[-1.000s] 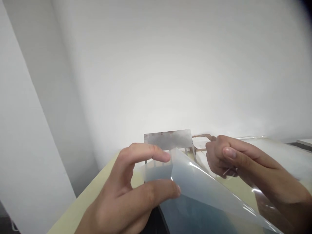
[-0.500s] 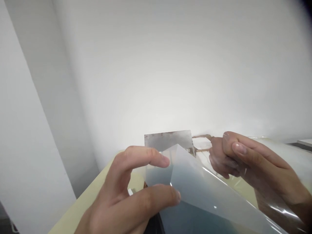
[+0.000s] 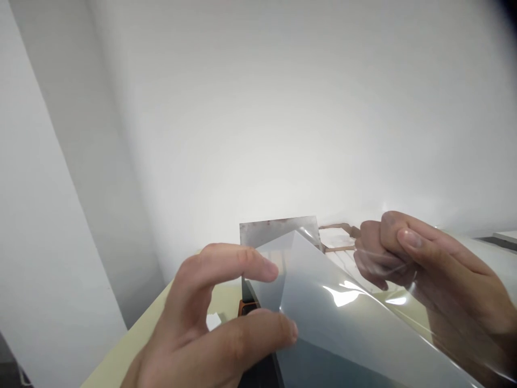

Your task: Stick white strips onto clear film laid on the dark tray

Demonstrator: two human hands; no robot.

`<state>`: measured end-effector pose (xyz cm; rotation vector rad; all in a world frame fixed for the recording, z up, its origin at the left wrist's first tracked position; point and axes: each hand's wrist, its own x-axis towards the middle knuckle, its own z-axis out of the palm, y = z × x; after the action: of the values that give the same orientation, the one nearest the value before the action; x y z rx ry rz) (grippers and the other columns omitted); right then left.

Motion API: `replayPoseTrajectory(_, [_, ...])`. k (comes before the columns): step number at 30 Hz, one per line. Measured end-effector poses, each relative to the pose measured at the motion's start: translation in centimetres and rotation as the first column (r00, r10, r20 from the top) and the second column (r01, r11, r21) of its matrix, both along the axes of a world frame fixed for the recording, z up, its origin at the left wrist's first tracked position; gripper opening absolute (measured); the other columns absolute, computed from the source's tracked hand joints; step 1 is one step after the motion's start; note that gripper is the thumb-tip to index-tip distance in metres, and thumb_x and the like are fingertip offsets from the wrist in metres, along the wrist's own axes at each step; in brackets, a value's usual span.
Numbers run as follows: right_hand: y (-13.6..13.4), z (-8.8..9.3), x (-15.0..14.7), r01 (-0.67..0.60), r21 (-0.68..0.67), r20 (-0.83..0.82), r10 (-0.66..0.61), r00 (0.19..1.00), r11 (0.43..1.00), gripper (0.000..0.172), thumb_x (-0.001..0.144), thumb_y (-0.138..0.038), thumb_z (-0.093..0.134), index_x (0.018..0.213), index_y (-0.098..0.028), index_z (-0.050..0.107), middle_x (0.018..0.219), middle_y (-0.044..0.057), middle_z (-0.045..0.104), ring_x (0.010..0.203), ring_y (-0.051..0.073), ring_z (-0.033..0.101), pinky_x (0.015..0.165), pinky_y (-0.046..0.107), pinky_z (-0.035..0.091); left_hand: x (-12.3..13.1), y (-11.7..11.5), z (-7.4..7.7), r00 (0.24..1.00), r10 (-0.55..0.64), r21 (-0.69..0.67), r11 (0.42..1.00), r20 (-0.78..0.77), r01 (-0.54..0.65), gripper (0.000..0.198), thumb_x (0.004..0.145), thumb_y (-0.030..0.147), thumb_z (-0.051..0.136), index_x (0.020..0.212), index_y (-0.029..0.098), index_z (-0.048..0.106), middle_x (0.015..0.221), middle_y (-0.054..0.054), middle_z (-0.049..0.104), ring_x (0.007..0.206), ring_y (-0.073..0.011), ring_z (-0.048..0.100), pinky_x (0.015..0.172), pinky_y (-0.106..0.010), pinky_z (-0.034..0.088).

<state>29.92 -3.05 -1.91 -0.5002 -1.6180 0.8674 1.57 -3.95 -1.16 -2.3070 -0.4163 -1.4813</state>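
Observation:
A frosted, translucent plastic sheet (image 3: 319,318) slants across the lower middle, one corner pointing up. My left hand (image 3: 202,318) is at its left edge, thumb and forefinger curved and apart with a gap between their tips. Whether those tips touch the sheet I cannot tell. On the right, my right hand (image 3: 440,264) is closed, its thumb pressed on the bent forefinger. It pinches a clear, shiny plastic film (image 3: 398,299), which stretches in front of the curled fingers and wrist. Where film and frosted sheet join is not plain.
Behind the sheet stands a grey reflective plate (image 3: 278,229), with white paper-like pieces (image 3: 335,237) beside it. Under my left hand, a black object with an orange edge (image 3: 244,307) and a small white piece (image 3: 213,321) lie on the pale yellow tabletop (image 3: 133,339). A white wall (image 3: 258,108) rises behind.
My right hand has moved slightly right and up with the film. Bright glare now shows on the sheet, and more of the black and orange object shows. My left hand has barely moved.

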Motion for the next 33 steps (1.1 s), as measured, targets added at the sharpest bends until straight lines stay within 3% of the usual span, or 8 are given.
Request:
replayPoseTrajectory(3, [0.3, 0.2, 0.8, -0.024, 0.008, 0.024, 0.023, 0.999, 1.000, 0.039, 0.108, -0.048, 0.044, 0.075, -0.026, 0.043, 0.071, 0.000, 0.041, 0.065, 0.020, 0.042, 0.057, 0.036, 0.040, 0.1, 0.0, 0.1, 0.999, -0.034, 0.044, 0.998, -0.007, 0.034, 0.030, 0.100, 0.005, 0.057, 0.093, 0.027, 0.076, 0.120, -0.004, 0.051, 0.111, -0.0194, 0.058, 0.093, -0.035, 0.061])
replayPoseTrajectory(16, [0.6, 1.0, 1.2, 0.009, -0.012, 0.002, -0.009, 1.000, 1.000, 0.040, 0.105, -0.049, 0.050, 0.073, -0.025, 0.043, 0.073, 0.001, 0.037, 0.066, 0.020, 0.040, 0.057, 0.036, 0.041, -0.3, -0.2, 0.6, 0.999, -0.002, 0.053, 0.999, -0.053, 0.005, 0.029, 0.099, 0.008, 0.057, 0.094, 0.030, 0.076, 0.123, -0.004, 0.051, 0.110, -0.0212, 0.058, 0.092, -0.039, 0.062])
replayPoseTrajectory(23, [-0.7, 1.2, -0.2, 0.183, -0.100, -0.129, -0.196, 0.972, 0.978, 0.044, 0.102, -0.051, 0.055, 0.071, -0.024, 0.038, 0.073, 0.000, 0.033, 0.064, 0.018, 0.033, 0.058, 0.033, 0.035, -0.1, -0.4, 0.7, 0.998, -0.002, 0.035, 0.999, -0.059, 0.004, 0.032, 0.097, 0.006, 0.058, 0.090, 0.031, 0.076, 0.121, 0.000, 0.050, 0.109, -0.0175, 0.058, 0.096, -0.036, 0.060])
replayPoseTrajectory(29, [-0.4, 1.8, -1.0, 0.233, -0.093, -0.227, -0.249, 0.942, 0.968, 0.041, 0.103, -0.044, 0.050, 0.071, -0.024, 0.035, 0.073, 0.000, 0.030, 0.060, 0.018, 0.034, 0.052, 0.034, 0.032, 0.0, -0.8, 0.4, 0.999, 0.000, 0.013, 1.000, -0.048, 0.001, 0.035, 0.092, 0.000, 0.059, 0.088, 0.030, 0.076, 0.125, 0.002, 0.051, 0.109, -0.0150, 0.060, 0.098, -0.033, 0.061])
replayPoseTrajectory(33, [0.1, 1.5, 0.3, 0.187, -0.076, -0.139, -0.196, 0.971, 0.979, 0.043, 0.103, -0.047, 0.051, 0.071, -0.023, 0.036, 0.070, -0.001, 0.032, 0.060, 0.017, 0.036, 0.054, 0.034, 0.036, -0.3, -0.6, 0.6, 0.998, -0.003, 0.030, 1.000, -0.062, 0.004, 0.032, 0.093, 0.002, 0.061, 0.085, 0.029, 0.075, 0.127, 0.004, 0.052, 0.105, -0.0142, 0.063, 0.094, -0.033, 0.063])
